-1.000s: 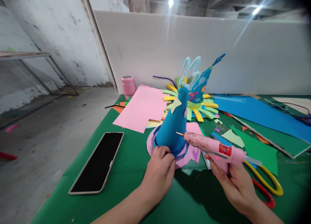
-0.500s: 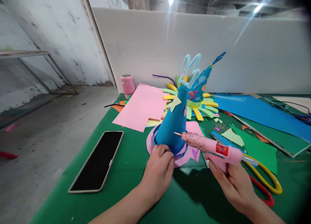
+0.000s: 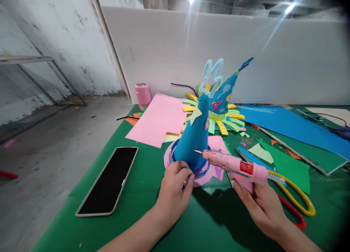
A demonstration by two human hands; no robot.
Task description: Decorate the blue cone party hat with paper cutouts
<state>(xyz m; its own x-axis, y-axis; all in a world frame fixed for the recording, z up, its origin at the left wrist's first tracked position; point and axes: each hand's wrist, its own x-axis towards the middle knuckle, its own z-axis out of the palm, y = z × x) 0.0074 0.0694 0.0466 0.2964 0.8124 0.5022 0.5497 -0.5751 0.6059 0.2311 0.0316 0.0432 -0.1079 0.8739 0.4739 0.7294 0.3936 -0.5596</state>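
Observation:
A blue paper cone hat with a pink brim and a light-blue bent wire on its tip stands on the green table. My left hand is closed at the hat's near lower edge, its fingers pinched at the blue band around the base. My right hand is wrapped round the handle of a pink glue gun. The gun's metal nozzle points left, in front of the cone's lower right side. Behind stands a second, patterned blue cone hat with yellow and green strips round it.
A phone lies at the left. Pink paper and a pink jar are behind it. Scissors with yellow and red handles, green paper and a large blue sheet lie at the right.
The blue hat has tilted slightly to the left at its top. My left fingers have shifted a little at its base. The glue gun has moved very slightly left.

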